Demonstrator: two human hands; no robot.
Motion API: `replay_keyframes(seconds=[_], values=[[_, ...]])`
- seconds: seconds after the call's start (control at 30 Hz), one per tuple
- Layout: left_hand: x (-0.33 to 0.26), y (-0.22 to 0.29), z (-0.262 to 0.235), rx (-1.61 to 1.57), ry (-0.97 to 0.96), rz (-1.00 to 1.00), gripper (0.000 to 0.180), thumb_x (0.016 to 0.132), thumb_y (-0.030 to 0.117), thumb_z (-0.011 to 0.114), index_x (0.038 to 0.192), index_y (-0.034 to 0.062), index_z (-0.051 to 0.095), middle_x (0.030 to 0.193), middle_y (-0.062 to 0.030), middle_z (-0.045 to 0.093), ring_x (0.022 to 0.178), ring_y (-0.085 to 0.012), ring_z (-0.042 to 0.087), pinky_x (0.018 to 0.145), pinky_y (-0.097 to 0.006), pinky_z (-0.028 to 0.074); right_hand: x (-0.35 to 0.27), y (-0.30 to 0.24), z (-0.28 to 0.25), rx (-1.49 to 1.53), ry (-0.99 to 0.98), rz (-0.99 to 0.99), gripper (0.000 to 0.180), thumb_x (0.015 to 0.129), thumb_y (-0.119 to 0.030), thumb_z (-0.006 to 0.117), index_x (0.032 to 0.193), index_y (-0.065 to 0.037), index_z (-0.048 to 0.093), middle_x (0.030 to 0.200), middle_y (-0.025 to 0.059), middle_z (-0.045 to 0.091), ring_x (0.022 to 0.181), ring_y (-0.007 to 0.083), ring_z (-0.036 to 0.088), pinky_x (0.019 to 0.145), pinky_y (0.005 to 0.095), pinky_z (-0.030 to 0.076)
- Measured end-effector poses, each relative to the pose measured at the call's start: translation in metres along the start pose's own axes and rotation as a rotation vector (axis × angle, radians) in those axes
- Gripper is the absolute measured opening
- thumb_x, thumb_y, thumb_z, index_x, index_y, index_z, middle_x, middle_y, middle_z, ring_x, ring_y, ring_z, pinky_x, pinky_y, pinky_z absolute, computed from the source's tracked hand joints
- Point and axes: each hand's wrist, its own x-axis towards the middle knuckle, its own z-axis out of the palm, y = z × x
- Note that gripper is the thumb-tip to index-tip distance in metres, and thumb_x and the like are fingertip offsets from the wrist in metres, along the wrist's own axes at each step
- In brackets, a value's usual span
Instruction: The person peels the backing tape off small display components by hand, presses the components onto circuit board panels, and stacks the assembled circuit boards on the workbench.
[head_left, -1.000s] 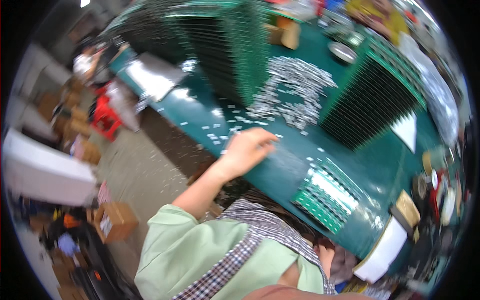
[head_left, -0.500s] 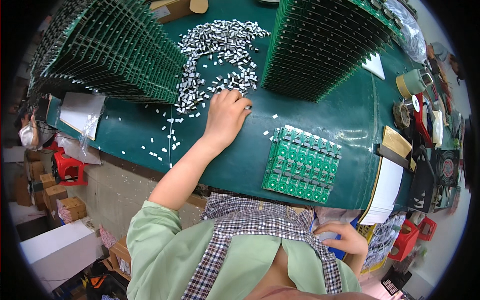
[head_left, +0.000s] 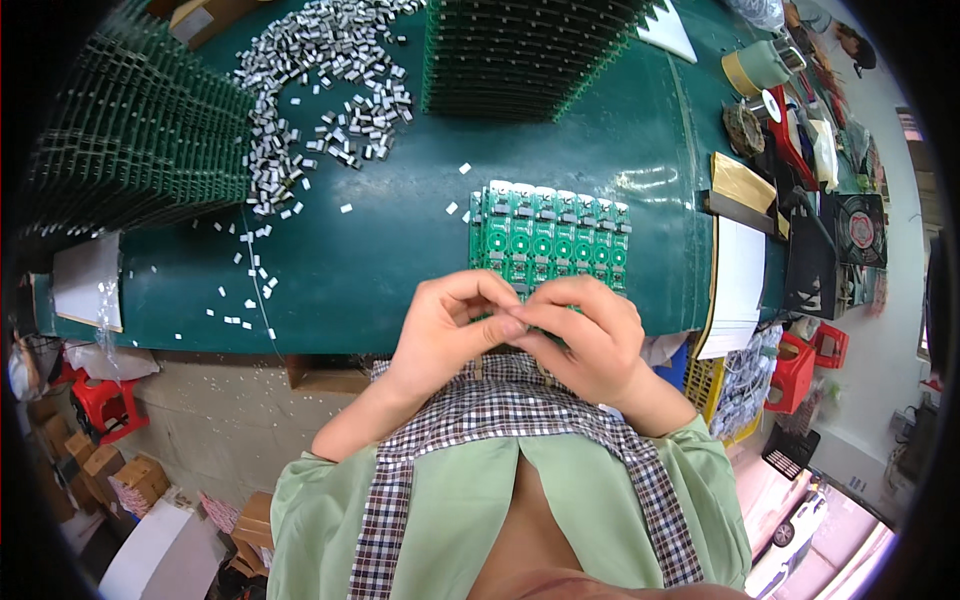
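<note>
The left hand [head_left: 445,325] and the right hand [head_left: 585,335] meet in front of the person's chest, just over the near edge of the green table [head_left: 620,150]. The fingertips [head_left: 512,325] of both hands touch each other. They pinch together as if on something very small, but the thing between them is too small to see, so I cannot tell what they hold. The fingers of both hands are curled in, not spread flat. Just past the hands lies a green circuit board panel [head_left: 548,240]. It lies flat on the table, and the hands cover its near edge. It has a row of small silver parts along its far edge and round rings in its middle. Far to the left on the table is a big heap of small silver parts [head_left: 320,70]. Some of them lie spread out one by one toward the near edge of the table. Two loose ones lie just beside the left side of the panel. Behind the panel stands a tall stack of green boards [head_left: 520,50]. Another stack of green boards [head_left: 130,150] stands on the left. On the right side of the table lie a white sheet of paper [head_left: 738,285] and a brown envelope [head_left: 745,185]. A roll of tape [head_left: 755,65] sits farther back on the right. The person wears a light green shirt [head_left: 450,510] with a checked collar.
</note>
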Motion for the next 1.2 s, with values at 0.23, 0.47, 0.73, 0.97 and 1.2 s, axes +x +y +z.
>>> replay_keyframes(seconds=[0.23,0.47,0.73,0.97,1.2], values=[[0.002,-0.005,-0.004,0.23,0.071,0.03,0.013,0.076,0.003,0.071,0.086,-0.0017,0.064,0.083,-0.0051,0.063,0.08,-0.011,0.059,0.074,-0.026,0.048,-0.012,0.003,0.006,0.032,0.038,0.108,0.025,0.062,-0.001,0.076,0.085,-0.004,0.066,0.084,0.0074,0.062,0.069,0.0183,0.062,0.055,0.0271,0.05],[-0.003,-0.006,-0.007,0.434,0.18,0.188,0.013,0.075,0.001,0.07,0.087,0.0003,0.065,0.085,-0.0082,0.065,0.081,-0.0167,0.062,0.071,-0.028,0.048,-0.012,0.007,0.003,0.227,-0.005,0.307,0.023,0.064,-0.002,0.077,0.084,-0.003,0.065,0.081,0.0085,0.064,0.072,0.0186,0.063,0.061,0.0255,0.05],[-0.002,-0.004,-0.009,0.773,0.081,0.472,0.014,0.071,-0.003,0.069,0.082,-0.0011,0.062,0.082,-0.0108,0.062,0.074,-0.0211,0.06,0.065,-0.029,0.048,-0.01,0.009,0.006,0.3,-0.072,0.371,0.021,0.066,-0.002,0.077,0.082,-0.002,0.063,0.082,0.0083,0.064,0.075,0.0173,0.063,0.064,0.0268,0.051],[-0.001,-0.013,-0.011,0.762,0.077,0.527,0.015,0.072,0.001,0.069,0.083,0.0029,0.059,0.08,-0.0082,0.06,0.069,-0.0236,0.059,0.06,-0.031,0.047,-0.003,0.007,0.007,0.53,-0.163,0.509,0.02,0.068,-0.001,0.075,0.084,-0.001,0.063,0.083,0.0081,0.063,0.074,0.017,0.062,0.064,0.0256,0.051],[-0.001,-0.01,-0.016,0.678,0.128,0.526,0.015,0.072,-0.001,0.068,0.085,0.0019,0.061,0.083,-0.0086,0.062,0.072,-0.0224,0.061,0.061,-0.03,0.048,-0.005,0.004,0.011,0.295,-0.04,0.384,0.017,0.07,0.0,0.073,0.085,-0.001,0.066,0.083,0.0113,0.066,0.074,0.0198,0.065,0.065,0.0275,0.052]])
